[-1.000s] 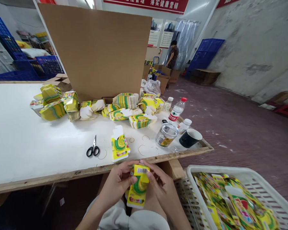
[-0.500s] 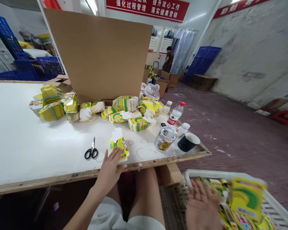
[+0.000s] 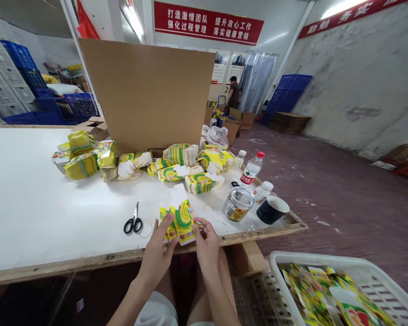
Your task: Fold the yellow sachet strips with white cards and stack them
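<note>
Pinching a yellow carton [image 3: 184,216], the right hand [image 3: 206,242] sits beside the left hand [image 3: 158,246], which clasps neighbouring cartons [image 3: 172,232]

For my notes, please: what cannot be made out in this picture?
Head view:
Fine print on the yellow-green cardboard carton at the right hand: too small to read.
Near end of the white plastic basket: cut by bottom edge.
Area behind the brown cardboard sheet: that sheet hides it.

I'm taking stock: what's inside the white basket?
The basket holds a heap of yellow packs; a partly white one lies on top. The heap covers the basket's bottom, so what lies underneath cannot be seen.
</note>
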A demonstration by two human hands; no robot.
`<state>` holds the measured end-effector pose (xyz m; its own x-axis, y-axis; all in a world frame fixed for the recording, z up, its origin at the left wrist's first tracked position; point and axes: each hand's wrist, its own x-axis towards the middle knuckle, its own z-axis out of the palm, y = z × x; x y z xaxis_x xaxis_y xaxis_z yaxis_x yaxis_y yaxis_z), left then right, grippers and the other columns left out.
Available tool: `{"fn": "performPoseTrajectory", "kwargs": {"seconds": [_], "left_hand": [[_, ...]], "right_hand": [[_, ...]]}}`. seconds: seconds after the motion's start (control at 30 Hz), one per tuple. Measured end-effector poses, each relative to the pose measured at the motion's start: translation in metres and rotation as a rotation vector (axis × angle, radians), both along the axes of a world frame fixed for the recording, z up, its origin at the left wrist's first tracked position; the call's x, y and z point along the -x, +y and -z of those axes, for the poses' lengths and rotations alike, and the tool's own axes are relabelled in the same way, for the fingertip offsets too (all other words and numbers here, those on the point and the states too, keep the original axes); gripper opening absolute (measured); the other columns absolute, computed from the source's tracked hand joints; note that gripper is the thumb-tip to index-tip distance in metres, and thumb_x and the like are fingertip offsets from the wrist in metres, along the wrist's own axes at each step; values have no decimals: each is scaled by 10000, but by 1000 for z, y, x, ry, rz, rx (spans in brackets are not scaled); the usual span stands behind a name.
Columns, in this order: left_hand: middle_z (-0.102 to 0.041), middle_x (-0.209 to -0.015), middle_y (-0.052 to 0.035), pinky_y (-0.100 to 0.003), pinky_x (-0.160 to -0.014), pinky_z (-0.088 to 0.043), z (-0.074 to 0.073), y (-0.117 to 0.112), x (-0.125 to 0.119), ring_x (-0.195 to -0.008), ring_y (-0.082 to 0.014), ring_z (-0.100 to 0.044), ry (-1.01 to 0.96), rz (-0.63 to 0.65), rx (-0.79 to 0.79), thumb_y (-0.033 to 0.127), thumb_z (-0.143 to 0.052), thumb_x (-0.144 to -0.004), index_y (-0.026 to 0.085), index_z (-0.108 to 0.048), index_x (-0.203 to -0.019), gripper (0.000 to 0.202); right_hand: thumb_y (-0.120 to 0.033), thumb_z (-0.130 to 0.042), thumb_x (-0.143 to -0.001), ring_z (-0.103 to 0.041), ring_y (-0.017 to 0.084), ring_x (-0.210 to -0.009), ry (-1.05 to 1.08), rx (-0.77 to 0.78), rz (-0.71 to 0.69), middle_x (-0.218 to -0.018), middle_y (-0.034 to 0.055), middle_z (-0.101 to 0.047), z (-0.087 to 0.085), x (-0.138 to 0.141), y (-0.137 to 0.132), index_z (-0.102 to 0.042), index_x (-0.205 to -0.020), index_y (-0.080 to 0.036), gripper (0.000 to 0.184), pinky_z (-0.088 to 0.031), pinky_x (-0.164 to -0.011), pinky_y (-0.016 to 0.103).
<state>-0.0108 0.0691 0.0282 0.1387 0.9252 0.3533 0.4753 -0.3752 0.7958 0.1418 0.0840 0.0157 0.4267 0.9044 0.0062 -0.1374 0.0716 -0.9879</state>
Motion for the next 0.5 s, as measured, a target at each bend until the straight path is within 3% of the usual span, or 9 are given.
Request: {"fn": "performPoseTrajectory", "kwargs": {"seconds": [0.1, 0.27, 0.37, 0.43, 0.5], "left_hand": [[-485, -1530, -102, -486, -1214, -248, -8, -6, -2, -1462, -274, -348, -359, -95, 96, 356, -584, -929, 245, -501, -1410, 501], [-668, -1339, -142, -466, -1085, -453, -16, -9, -11, -1286, -342, -572, -918, 146, 473, 524, -729, -790, 201, -665, -1246, 562], [-753, -1193, -131, -446, -1039, -492, -20, -12, -11, -1200, -341, -639, -1074, 341, 662, 511, -780, -745, 212, -727, -1154, 510], [-772, -1147, -121, -426, -1024, -502, -24, -15, -10, -1165, -331, -662, -1113, 417, 707, 465, -811, -728, 219, -745, -1118, 465], [-788, -1101, -114, -410, -999, -518, -26, -17, -9, -1116, -319, -689, -1128, 402, 717, 428, -834, -712, 217, -758, -1082, 433]], "right_hand": [[-481, -720, -758, -698, 221, -771, 84, 3, 11, -840, 51, -740, -4, 0, -16, -645, -1070, -169, 448, -563, -730, 346], [-461, -803, -725, -709, 199, -702, 373, 90, -174, -843, 51, -754, -13, 10, -51, -688, -1028, -195, 419, -555, -604, 287], [-437, -847, -687, -704, 199, -682, 414, 105, -205, -830, 50, -760, -15, 14, -63, -716, -941, -209, 365, -544, -554, 273], [-432, -855, -681, -722, 231, -792, 354, 82, -192, -894, 63, -771, -16, 13, -67, -733, -922, -214, 347, -582, -648, 314], [-451, -849, -684, -719, 261, -909, 282, 54, -190, -951, 75, -779, -18, 12, -68, -752, -908, -213, 342, -590, -782, 366]]}}
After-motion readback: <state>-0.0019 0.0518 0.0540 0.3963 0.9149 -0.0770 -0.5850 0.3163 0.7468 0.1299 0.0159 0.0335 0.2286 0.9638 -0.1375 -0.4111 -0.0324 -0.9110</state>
